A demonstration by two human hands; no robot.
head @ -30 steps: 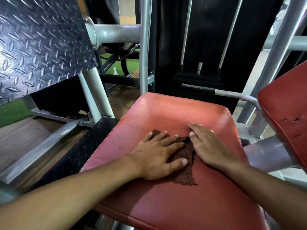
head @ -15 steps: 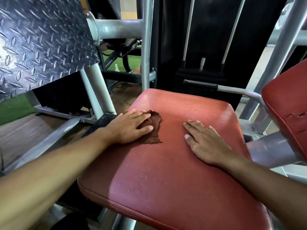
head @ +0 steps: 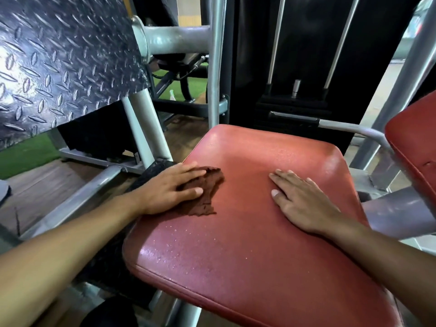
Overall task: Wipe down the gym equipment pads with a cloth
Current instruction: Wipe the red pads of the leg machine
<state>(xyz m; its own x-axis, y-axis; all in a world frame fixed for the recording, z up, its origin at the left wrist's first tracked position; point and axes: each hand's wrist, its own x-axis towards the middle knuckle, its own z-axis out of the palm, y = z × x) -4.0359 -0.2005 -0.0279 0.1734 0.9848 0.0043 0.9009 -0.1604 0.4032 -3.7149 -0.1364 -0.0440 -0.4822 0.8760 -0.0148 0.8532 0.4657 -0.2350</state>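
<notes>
A red seat pad [head: 247,232] of a gym machine fills the middle of the head view, with small water droplets on its surface. A dark brown cloth [head: 207,192] lies crumpled near the pad's left edge. My left hand [head: 169,187] presses flat on the cloth with straight fingers. My right hand [head: 302,199] rests flat on the bare pad to the right, apart from the cloth. A second red pad [head: 415,147] stands tilted at the right edge.
A black diamond-plate footplate [head: 61,62] rises at the upper left on grey steel tubes [head: 146,128]. A black weight stack [head: 295,100] with guide rods stands behind the seat. A grey handle bar [head: 349,131] curves at the back right. Green turf and wooden floor lie to the left.
My left hand slid the cloth from the pad's middle, beside my right hand, over to the left edge. The right hand stayed flat in about the same place.
</notes>
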